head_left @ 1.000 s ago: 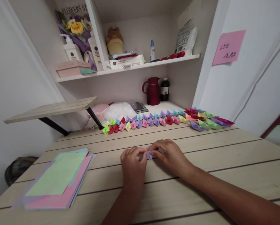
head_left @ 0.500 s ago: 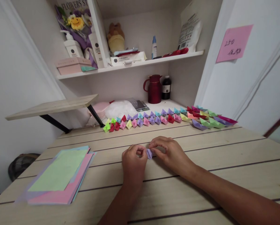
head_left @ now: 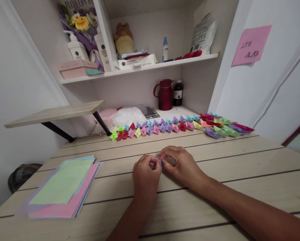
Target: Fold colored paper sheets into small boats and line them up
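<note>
Between my two hands, just above the table's middle, a small folded piece of purple paper is pinched; most of it is hidden by fingers. My left hand is closed, its thumb and index fingertips pressed on the paper's left side. From the right, my right hand grips the same paper between thumb and fingers, with its knuckles arched. Beyond the hands, rows of small folded paper boats in many colours run along the back of the table.
At the left lies a stack of coloured paper sheets, light green on top. Larger paper boats are grouped at the back right. A raised wooden stand occupies the back left. Behind stand a dark red jug and a dark bottle.
My left hand has shifted slightly right, closer to my right hand. The purple paper now shows less between the fingers. The boats and the sheet stack have stayed in place.
</note>
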Demonstrator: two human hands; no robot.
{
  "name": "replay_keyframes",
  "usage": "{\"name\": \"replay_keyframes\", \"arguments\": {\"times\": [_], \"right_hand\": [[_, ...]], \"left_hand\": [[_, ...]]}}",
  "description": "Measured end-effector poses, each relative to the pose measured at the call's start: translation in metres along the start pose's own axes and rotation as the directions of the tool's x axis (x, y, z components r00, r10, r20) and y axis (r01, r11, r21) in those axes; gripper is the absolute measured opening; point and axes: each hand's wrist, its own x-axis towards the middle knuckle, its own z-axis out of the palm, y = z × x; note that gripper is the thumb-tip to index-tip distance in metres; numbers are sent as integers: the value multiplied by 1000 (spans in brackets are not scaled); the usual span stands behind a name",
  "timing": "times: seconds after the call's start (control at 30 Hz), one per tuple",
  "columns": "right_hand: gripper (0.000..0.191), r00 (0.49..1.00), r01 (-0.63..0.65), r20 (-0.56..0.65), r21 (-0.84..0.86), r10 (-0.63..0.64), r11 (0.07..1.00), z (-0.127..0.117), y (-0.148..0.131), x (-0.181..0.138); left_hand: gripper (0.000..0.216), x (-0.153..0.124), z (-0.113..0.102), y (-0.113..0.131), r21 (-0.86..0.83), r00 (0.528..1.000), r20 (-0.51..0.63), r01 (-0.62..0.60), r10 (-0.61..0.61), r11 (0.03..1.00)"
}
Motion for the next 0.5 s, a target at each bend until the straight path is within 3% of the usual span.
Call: {"name": "replay_keyframes", "arguments": {"times": [0.27, 0.5], "right_hand": [[10, 998, 34, -56, 31, -32, 999, 3, 1, -1], [11, 998, 27, -63, 114, -20, 993, 1, 0, 0]], "left_hand": [[10, 3, 1, 7, -212, 967, 33, 253, -252, 944], [10, 4, -1, 8, -198, 969, -2, 243, -248, 950]]}}
